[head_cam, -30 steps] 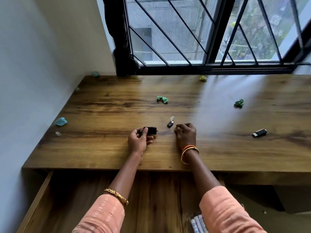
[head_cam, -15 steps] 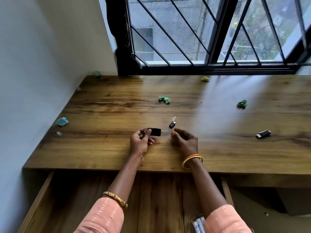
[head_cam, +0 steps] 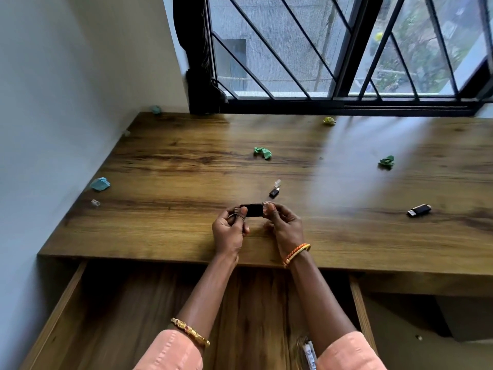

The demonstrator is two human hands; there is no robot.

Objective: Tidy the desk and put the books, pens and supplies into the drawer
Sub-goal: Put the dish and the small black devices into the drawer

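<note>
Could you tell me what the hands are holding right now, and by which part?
A small black USB drive: left hand pinches its left end, right hand its right end.

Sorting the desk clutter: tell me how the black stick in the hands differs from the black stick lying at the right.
The held stick is off the desk, pinched at its ends by the left hand and right hand; the right stick lies untouched. The held one sits level; the right one lies angled. Both are small, black and oblong.
</note>
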